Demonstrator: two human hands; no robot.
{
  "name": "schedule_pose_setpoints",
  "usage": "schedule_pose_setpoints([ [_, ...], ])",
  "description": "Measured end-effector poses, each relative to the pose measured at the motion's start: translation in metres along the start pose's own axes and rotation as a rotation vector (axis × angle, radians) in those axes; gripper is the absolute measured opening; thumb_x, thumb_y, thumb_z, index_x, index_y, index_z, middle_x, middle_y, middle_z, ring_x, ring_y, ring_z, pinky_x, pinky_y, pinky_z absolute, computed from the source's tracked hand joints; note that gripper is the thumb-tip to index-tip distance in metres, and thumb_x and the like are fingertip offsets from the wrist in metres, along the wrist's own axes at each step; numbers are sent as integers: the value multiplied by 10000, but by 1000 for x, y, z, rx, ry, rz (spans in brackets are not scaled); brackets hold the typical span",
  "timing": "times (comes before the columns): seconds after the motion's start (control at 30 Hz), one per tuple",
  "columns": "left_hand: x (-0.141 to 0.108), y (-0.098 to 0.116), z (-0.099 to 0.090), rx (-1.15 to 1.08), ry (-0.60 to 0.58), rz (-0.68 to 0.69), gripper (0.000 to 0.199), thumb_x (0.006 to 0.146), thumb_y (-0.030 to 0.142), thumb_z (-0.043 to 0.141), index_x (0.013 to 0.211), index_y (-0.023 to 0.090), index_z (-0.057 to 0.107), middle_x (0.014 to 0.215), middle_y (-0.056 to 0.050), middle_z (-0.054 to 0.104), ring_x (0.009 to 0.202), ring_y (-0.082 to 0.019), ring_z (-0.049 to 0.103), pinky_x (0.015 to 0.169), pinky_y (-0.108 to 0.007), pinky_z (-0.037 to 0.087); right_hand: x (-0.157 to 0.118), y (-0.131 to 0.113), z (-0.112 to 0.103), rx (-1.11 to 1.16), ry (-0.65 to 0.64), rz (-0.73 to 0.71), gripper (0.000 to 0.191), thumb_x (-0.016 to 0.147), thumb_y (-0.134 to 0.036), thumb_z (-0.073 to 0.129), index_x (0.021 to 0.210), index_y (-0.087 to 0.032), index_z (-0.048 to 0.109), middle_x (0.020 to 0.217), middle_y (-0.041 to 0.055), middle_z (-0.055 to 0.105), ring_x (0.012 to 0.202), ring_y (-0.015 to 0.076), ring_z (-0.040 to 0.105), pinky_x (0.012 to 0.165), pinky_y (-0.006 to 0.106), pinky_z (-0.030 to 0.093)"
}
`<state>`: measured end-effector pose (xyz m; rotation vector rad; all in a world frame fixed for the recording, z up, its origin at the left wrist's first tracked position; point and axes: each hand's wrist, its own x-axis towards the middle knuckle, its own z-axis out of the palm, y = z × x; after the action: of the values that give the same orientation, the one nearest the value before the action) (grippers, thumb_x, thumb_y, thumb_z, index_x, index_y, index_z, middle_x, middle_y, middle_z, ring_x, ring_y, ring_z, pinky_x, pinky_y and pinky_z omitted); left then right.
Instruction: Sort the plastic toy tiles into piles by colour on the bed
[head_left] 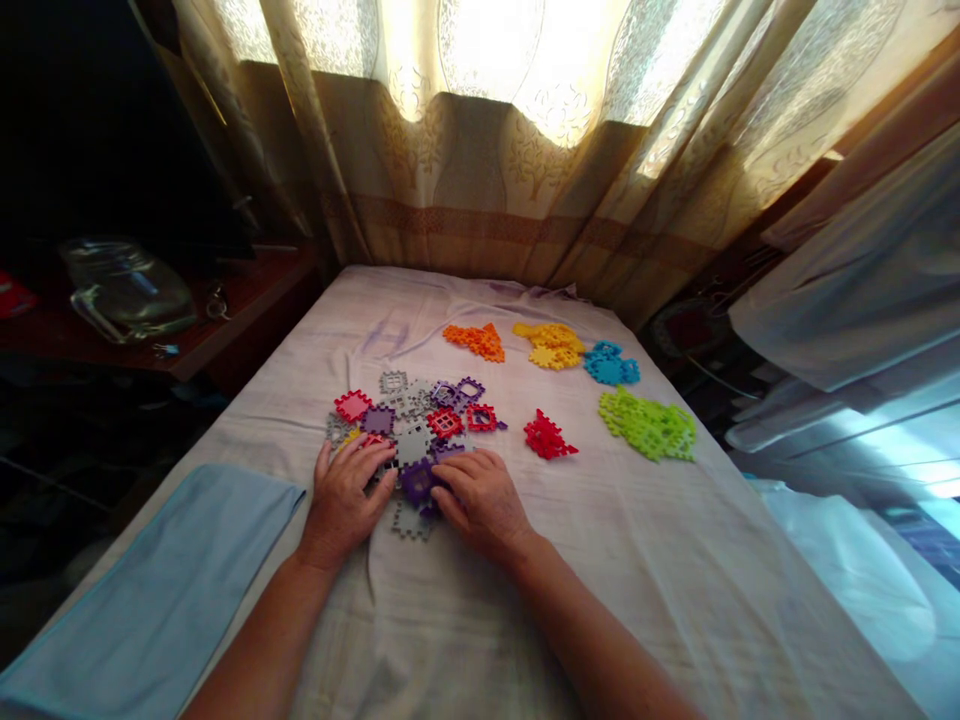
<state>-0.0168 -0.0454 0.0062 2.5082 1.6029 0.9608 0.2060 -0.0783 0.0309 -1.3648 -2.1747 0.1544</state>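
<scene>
A mixed heap of notched, square plastic interlocking tiles in grey, purple and red lies on the sheet before me. My left hand [346, 497] rests over the heap's left side, its fingers stretched out and apart, touching red and grey tiles. From the right, my right hand [481, 500] has its fingers and thumb closed at the edge of a purple interlocking tile [418, 482] on the near side of the heap. A grey tile [411, 521] lies just below that one. Parts of the heap are hidden under both hands.
Sorted piles lie farther off: orange [475, 342], yellow [553, 345], blue [610, 364], green [648, 425] and red [548, 436]. A light blue cloth [161, 590] lies at left. A glass jug [127, 290] stands on a dark side table. Curtains [480, 180] hang behind.
</scene>
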Motion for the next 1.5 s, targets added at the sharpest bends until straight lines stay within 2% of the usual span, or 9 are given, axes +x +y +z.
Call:
schedule_pose_setpoints([
  [0.17,-1,-2,2,-12,13,5,290,914,398,501,1088,262,688,1163,-43,722,1215,-290,578,1145,-569,209,25,44,-8,-117,85,215,278,893,-225,538,1134,-226,678,1176,97,682,1106,233,585,982,400,409],
  [0.33,-1,-4,2,-17,23,15,287,917,398,499,1085,261,687,1163,-40,722,1211,-286,580,1145,-562,212,31,81,-1,-206,-2,363,459,811,-277,642,1264,-212,615,1370,136,566,1288,301,464,1050,479,354],
  [0.63,4,-7,-2,-77,173,-88,254,915,386,498,982,263,710,1079,-34,747,1136,-245,632,1123,-504,307,25,81,3,-188,154,289,336,847,-401,638,1125,-216,671,1120,103,674,1101,257,552,986,404,375],
  [0.77,8,-13,-5,-151,256,-140,261,921,370,491,942,233,711,1029,-56,753,1077,-237,659,1069,-477,401,25,85,-12,-202,244,307,350,832,-383,644,1122,-188,665,1117,109,672,1092,259,557,984,399,384],
  [0.9,9,-14,-7,-251,299,-223,251,917,358,502,950,211,703,1039,-64,743,1066,-222,658,1034,-431,461,16,108,-35,-247,295,413,384,816,-379,639,1135,-166,657,1104,129,685,1062,274,578,953,411,406],
  [1.1,9,-12,-6,-336,311,-285,239,899,361,527,952,210,705,1059,-54,733,1053,-212,661,1044,-410,472,-10,147,-61,-269,243,611,439,777,-415,630,1141,-172,670,1098,128,702,1022,277,617,921,413,449],
  [1.27,9,-12,-5,-341,307,-301,242,891,374,529,929,219,710,1050,-46,735,1048,-212,664,1044,-406,475,-19,153,-66,-269,104,738,432,783,-428,626,1141,-194,683,1090,105,713,1020,267,634,891,382,468],
  [1.4,9,-12,-5,-348,297,-333,259,891,395,526,936,219,710,1062,-47,733,1059,-215,661,1051,-411,472,-22,155,-69,-264,33,757,419,801,-426,619,1148,-199,686,1113,103,714,1036,261,635,898,380,470],
  [1.5,9,-12,-5,-346,293,-322,268,896,403,519,941,217,708,1060,-48,735,1057,-214,662,1050,-414,474,-19,153,-72,-265,57,711,416,792,-417,634,1128,-180,694,1128,122,707,1055,273,628,916,400,469],
])
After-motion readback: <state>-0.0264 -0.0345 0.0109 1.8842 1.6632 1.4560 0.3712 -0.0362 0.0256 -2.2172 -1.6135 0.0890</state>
